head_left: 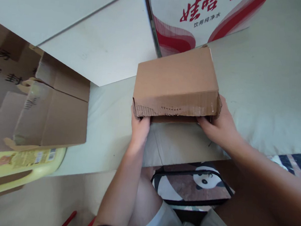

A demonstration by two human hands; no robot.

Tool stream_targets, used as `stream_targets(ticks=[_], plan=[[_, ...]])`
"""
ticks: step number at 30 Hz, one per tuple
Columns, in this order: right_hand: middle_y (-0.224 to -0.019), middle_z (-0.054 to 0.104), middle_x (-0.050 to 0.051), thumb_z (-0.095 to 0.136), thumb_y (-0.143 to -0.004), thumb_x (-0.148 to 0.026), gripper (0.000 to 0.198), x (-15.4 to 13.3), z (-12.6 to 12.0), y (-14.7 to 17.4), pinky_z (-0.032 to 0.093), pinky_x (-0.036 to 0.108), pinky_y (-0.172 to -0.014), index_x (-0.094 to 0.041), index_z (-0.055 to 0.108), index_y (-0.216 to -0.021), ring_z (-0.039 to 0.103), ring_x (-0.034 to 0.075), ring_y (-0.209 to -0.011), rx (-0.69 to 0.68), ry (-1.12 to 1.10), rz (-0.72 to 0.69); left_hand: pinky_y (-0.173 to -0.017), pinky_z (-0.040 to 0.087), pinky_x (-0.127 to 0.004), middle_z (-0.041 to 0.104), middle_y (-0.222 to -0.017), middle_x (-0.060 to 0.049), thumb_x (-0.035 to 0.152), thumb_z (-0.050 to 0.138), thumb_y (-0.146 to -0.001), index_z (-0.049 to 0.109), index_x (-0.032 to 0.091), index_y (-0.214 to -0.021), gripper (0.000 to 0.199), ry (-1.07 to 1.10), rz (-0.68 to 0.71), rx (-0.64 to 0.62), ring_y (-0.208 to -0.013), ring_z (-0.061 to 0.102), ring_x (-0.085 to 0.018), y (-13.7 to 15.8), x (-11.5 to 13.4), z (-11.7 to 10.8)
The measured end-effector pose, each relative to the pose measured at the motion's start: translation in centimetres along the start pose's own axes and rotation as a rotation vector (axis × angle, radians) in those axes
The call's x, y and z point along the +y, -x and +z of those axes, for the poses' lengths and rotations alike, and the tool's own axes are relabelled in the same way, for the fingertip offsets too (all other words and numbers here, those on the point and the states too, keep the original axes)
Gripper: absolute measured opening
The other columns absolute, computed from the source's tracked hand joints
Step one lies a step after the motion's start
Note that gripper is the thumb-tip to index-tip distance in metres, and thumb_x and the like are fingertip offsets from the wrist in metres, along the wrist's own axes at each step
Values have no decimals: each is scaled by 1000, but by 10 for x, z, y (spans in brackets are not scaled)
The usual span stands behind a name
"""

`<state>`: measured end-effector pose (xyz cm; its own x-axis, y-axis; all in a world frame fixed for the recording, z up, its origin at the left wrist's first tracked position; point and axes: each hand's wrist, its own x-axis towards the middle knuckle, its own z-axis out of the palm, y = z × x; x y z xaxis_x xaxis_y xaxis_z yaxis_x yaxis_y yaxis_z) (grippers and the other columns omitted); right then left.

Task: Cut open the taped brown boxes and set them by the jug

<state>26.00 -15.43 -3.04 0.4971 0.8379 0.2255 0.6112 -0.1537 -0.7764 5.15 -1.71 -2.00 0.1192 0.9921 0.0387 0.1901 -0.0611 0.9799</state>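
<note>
A brown cardboard box (177, 76) is in front of me, above the pale cloth-covered surface (107, 123). Its near side has torn, scuffed tape and a gap along the lower edge. My left hand (139, 128) grips the near left corner, its fingers partly hidden by the cardboard. At the near right corner, my right hand (220, 124) is closed on the box, with the thumb at the gap and the other fingers behind the side. What the box contains is hidden.
A white box with red lettering (200, 22) stands behind. White panels (98, 41) rise at the back left. Opened cardboard (63, 116) and a yellow jug (38, 163) are at the left. Below the edge is a panda-print bag (191, 187).
</note>
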Motion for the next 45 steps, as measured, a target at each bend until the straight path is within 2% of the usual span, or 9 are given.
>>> stream_targets(ticks=[7,13,25,29,38,45], plan=[[-142,60,18,63,-81,-31,70,0,0,0,52,69,-105,-26,43,-148,59,44,-133,7,0,7,-130,34,-42,61,-149,-11,21,75,-80,61,25,-135,57,10,-15,11,-145,53,-26,-1,-2,0],[-142,61,18,63,-79,-30,71,0,1,0,52,66,-106,-22,43,-147,60,42,-132,13,16,-7,-130,33,-41,65,-142,-10,20,75,-80,62,24,-130,52,-3,-25,18,-143,55,-25,-1,-2,-1],[-141,61,18,64,-80,-30,70,1,1,0,49,70,-109,-24,44,-147,59,43,-132,19,21,-5,-130,34,-44,62,-148,-11,21,75,-81,62,24,-134,55,2,-32,16,-146,53,-26,-1,-3,0],[-141,60,20,63,-79,-30,71,0,0,-1,47,70,-110,-20,44,-147,59,43,-132,9,20,0,-131,32,-43,61,-148,-11,20,75,-80,60,25,-135,57,4,-27,18,-147,52,-26,-1,-2,0],[-141,61,20,63,-78,-31,72,1,1,0,49,71,-107,-22,43,-147,59,44,-132,6,5,19,-131,33,-44,59,-152,-11,20,74,-81,61,24,-136,57,-1,-25,5,-147,52,-27,-1,-1,-1],[-142,61,20,63,-78,-29,72,-2,0,-1,51,69,-107,-21,44,-147,59,44,-134,4,11,19,-130,34,-41,58,-153,-11,19,74,-81,60,24,-139,60,11,-25,12,-149,50,-25,0,0,0]])
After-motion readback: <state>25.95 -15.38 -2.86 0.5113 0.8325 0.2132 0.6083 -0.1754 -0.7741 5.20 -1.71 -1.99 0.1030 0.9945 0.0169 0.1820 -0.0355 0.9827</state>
